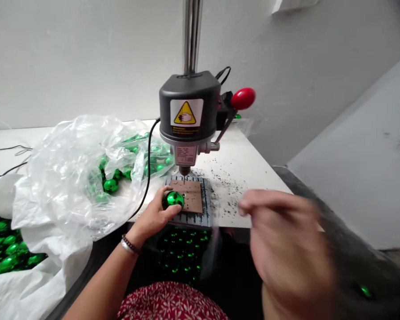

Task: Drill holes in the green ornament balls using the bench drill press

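Observation:
A shiny green ball (175, 200) is gripped between the thumb and fingers of my left hand (158, 211). It rests over the left part of a brown board (194, 200), just below the thin bit of a drill press (190, 109). The bit's tip is a little above the board, apart from the ball. My right hand (283, 240) is raised at the right, off the table's front edge and blurred by motion. Its fingers look pressed together, but whatever they may hold is too smeared to make out.
A clear plastic bag (66, 160) with green balls lies left of the press. More green balls (10, 251) fill a white sack at the far left. A black cable hangs beside the press. Its red-knobbed lever (243, 98) sticks out right. Dark shavings litter the white table (253, 164).

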Demonstrator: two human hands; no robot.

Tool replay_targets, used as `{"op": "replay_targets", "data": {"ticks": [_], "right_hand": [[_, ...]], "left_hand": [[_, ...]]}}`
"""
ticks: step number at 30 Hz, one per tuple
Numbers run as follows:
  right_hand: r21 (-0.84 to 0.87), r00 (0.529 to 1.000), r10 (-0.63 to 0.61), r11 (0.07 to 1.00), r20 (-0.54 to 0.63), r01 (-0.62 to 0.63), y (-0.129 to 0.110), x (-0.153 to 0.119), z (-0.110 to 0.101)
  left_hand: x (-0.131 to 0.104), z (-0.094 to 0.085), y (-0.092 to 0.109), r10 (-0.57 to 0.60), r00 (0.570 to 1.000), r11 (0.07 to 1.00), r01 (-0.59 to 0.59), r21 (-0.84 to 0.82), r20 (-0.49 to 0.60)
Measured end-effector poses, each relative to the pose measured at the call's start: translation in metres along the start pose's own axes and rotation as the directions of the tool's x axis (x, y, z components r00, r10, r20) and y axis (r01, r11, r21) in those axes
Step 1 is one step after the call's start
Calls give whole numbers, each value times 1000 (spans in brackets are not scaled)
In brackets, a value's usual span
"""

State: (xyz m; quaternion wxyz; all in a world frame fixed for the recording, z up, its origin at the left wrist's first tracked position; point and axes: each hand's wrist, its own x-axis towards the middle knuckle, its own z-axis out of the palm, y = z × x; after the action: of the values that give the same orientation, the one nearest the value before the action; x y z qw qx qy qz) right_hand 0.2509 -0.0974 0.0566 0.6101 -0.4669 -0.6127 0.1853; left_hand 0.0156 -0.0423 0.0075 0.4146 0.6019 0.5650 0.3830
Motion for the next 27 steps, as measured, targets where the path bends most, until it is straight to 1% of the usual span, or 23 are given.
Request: {"op": "replay_targets", "data": {"ticks": [1, 2, 3, 5, 8, 11, 13, 14, 16, 17, 18, 20, 22, 24, 25, 27], "right_hand": [[1, 996, 82, 997, 41, -82, 7, 9, 11], [0, 975, 197, 980, 99, -198, 15, 16, 19], [-3, 968, 228, 973, 104, -229, 22, 22, 25], [-8, 958, 270, 963, 98, -270, 34, 30, 29], [2, 962, 268, 963, 53, -268, 42, 42, 23], [26, 975, 222, 975, -19, -221, 36, 69, 15], [43, 987, 139, 990, -81, -136, 24, 95, 12], [34, 996, 19, 999, -86, -16, 17, 108, 12], [5, 976, -197, 980, -89, 199, 1, 131, 14], [-18, 972, -227, 974, -56, 226, -7, 140, 16], [-20, 974, -225, 974, -25, 225, -14, 147, 18], [20, 977, -215, 976, -4, 215, -24, 156, 25], [47, 976, -212, 976, -40, 214, -31, 161, 31], [37, 976, -206, 977, -70, 209, -35, 165, 36], [20, 977, -204, 978, -69, 205, -36, 167, 37], [-14, 981, -190, 982, -29, 190, -39, 171, 38]], "left_hand": [[6, 2, 0, -9, 1000, 998, 9, 66, 4], [11, 4, 0, -22, 1000, 991, 21, 131, 3], [16, 5, 0, -35, 999, 982, 34, 188, 0], [24, 6, 1, -55, 998, 966, 54, 255, -4], [33, 5, 3, -39, 999, 966, 33, 256, 19], [42, 0, 2, -41, 998, 965, 25, 262, 54], [49, -3, -1, -51, 996, 962, 29, 271, 75], [52, -5, -2, -47, 995, 961, 22, 274, 84], [59, -8, -6, -31, 995, 961, 3, 278, 93], [62, -9, -8, -23, 996, 961, -3, 278, 91], [64, -9, -10, -18, 996, 961, -6, 275, 85], [66, -8, -13, -11, 998, 967, -6, 253, 66], [68, -6, -14, -3, 999, 973, -9, 229, 52], [68, -4, -14, 1, 999, 973, -10, 230, 40], [69, -4, -14, -1, 999, 971, -8, 240, 37], [69, -3, -12, 0, 999, 964, -11, 267, 42]]}}
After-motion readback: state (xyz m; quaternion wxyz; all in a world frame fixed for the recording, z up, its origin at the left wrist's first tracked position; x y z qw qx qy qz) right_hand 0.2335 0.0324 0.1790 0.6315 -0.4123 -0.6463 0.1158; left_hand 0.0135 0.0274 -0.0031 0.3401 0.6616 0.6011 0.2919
